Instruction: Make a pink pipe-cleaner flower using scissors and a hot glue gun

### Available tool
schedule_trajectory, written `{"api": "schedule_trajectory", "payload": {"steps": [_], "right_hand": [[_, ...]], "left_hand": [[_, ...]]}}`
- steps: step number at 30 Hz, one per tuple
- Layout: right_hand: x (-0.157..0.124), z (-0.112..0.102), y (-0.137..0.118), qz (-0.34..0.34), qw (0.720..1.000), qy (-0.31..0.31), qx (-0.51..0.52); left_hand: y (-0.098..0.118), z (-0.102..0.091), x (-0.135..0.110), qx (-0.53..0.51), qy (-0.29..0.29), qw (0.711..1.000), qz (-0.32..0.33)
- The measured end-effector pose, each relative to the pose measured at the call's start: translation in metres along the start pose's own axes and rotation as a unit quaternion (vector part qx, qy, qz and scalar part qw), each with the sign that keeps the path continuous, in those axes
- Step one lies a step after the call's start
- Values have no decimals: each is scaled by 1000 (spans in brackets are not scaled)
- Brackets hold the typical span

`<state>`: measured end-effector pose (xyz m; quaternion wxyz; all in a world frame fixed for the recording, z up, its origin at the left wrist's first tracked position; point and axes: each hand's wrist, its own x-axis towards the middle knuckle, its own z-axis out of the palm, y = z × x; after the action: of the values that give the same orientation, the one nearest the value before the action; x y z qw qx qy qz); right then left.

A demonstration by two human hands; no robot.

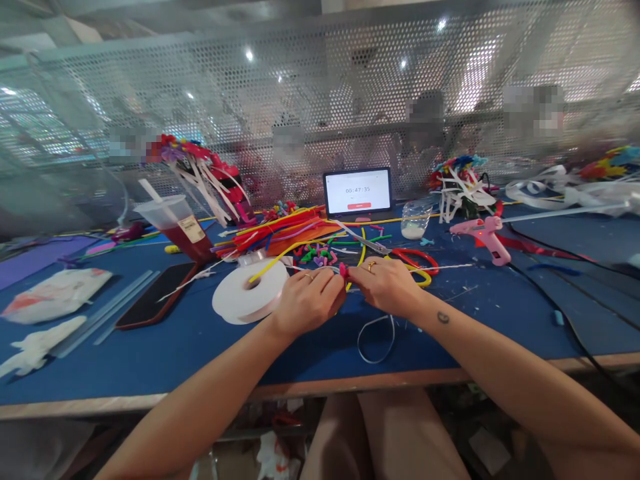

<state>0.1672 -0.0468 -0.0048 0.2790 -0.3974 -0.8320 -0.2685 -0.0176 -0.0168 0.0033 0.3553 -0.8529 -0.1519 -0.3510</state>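
Observation:
My left hand (306, 300) and my right hand (384, 285) meet over the blue table (200, 347), both with fingers pinched together on a small pink piece (343, 270) between them. A yellow pipe cleaner (285, 257) runs from that spot toward the back left. A white ribbon roll (250, 291) lies just left of my left hand. A thin white wire loop (376, 339) lies on the table below my right hand. Red-handled scissors (405, 255) lie just behind my right hand.
A pink glue gun (484, 237) sits at the right, its black cable trailing off the table edge. A dark phone (156, 294), a cup of red drink (177, 225), a heap of coloured pipe cleaners (280, 230), a tablet showing a timer (358, 191) and a clear cup (415, 219) stand around. Mesh screen behind.

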Motion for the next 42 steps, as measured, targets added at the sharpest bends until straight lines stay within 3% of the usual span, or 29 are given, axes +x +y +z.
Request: {"api": "schedule_trajectory", "payload": {"steps": [6,9,15,19,21,23,26,29,32,34,36,42], "right_hand": [[0,-1,1,2,999,25,21],[1,0,2,-6,999,45,27],[2,3,8,9,989,139,53],[1,0,14,37,977,172,118],[1,-3,15,37,971,188,143],[1,-6,14,31,966,203,157],[1,-7,11,19,963,209,167],[0,-6,10,13,965,202,168],[-1,-2,9,6,967,200,158],[-2,0,8,3,968,199,156],[-3,2,7,5,968,194,160],[-6,4,-3,20,967,187,172]], "left_hand": [[-5,-4,1,38,-16,994,98],[-6,-3,0,43,-3,993,108],[-5,-1,-3,-64,23,997,-34],[-4,-5,-1,-223,-5,963,-154],[-2,-6,1,-320,-35,918,-233],[1,-4,4,-427,-57,845,-316],[8,-1,8,-601,-50,679,-419],[18,-1,12,-736,-32,501,-455],[26,-5,15,-787,-26,384,-482],[29,-8,17,-799,-23,335,-499],[30,-10,18,-803,-21,303,-513],[36,-10,18,-811,-20,264,-521]]}}
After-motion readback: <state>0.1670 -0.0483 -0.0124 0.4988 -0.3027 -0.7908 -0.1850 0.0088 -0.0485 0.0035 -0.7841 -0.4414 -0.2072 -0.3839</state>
